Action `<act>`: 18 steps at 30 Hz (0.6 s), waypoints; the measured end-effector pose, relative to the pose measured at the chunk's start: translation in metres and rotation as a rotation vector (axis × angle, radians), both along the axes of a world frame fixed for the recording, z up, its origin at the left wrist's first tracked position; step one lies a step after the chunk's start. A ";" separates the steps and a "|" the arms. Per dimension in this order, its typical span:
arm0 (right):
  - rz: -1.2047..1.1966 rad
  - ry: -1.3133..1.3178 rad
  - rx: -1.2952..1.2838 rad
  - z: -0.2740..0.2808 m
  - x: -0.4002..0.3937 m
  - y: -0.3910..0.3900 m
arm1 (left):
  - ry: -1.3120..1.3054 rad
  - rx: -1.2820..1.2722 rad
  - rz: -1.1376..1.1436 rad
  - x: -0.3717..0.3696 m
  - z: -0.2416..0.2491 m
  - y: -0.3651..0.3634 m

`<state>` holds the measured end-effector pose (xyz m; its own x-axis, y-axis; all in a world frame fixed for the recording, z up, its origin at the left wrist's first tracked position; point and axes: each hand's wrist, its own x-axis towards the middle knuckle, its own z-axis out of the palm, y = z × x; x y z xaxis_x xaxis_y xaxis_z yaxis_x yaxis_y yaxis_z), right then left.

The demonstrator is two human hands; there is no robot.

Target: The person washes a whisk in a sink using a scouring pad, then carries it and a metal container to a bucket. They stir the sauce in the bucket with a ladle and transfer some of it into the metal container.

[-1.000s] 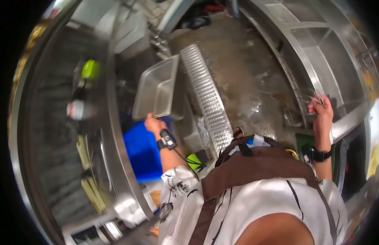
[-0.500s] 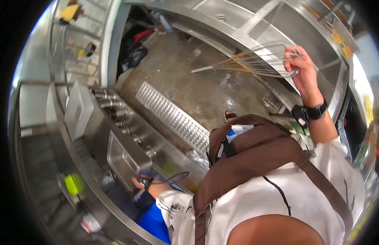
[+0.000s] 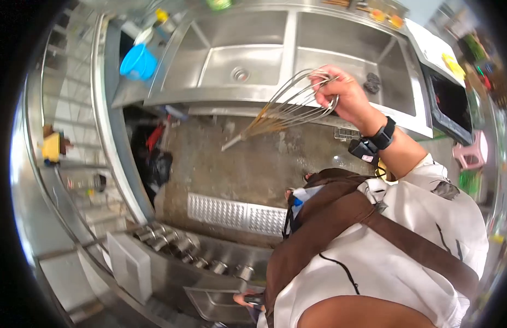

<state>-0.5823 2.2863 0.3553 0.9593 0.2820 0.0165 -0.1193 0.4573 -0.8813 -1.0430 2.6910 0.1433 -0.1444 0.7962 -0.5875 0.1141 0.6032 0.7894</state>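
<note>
My right hand (image 3: 345,93), with a black watch on the wrist, grips a large wire whisk (image 3: 289,109) by the rounded end of its loops. The whisk's thin handle points down and left, over the floor. Behind the hand lies a steel double sink (image 3: 290,49). Low in the view, my left hand (image 3: 243,298) is at the right side of a rectangular steel pan (image 3: 210,309). Its fingers are mostly hidden, so whether it grips the rim does not show.
A blue bucket (image 3: 139,62) stands left of the sink. A dark scouring pad (image 3: 372,83) lies in the right basin. Steel cups (image 3: 180,244) line the counter near a white plastic container (image 3: 129,265). A perforated metal grate (image 3: 218,212) crosses the floor. A pink stool (image 3: 472,150) is at right.
My view has turned toward the sink, which now shows almost whole. The whisk, still in my right hand, appears further left in view. My left hand stays beside the steel pan.
</note>
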 end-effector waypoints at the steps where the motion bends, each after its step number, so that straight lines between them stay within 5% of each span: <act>1: -0.022 0.017 0.008 0.004 -0.002 0.000 | 0.028 0.012 -0.048 0.030 0.017 -0.008; 4: 0.006 -0.003 0.005 0.012 -0.003 -0.011 | -0.003 0.351 -0.561 0.154 0.079 -0.047; 7: 0.058 -0.028 0.095 0.019 0.007 -0.026 | 0.174 1.317 -1.222 0.272 0.152 -0.091; 10: 0.123 -0.048 0.175 0.026 0.017 -0.050 | 0.167 1.659 -1.444 0.350 0.182 -0.125; 14: 0.217 -0.086 0.273 0.030 0.041 -0.095 | 0.067 1.454 -1.911 0.419 0.160 -0.134; 18: 0.210 -0.097 -0.012 0.043 0.085 -0.159 | -0.057 1.099 -2.135 0.456 0.164 -0.192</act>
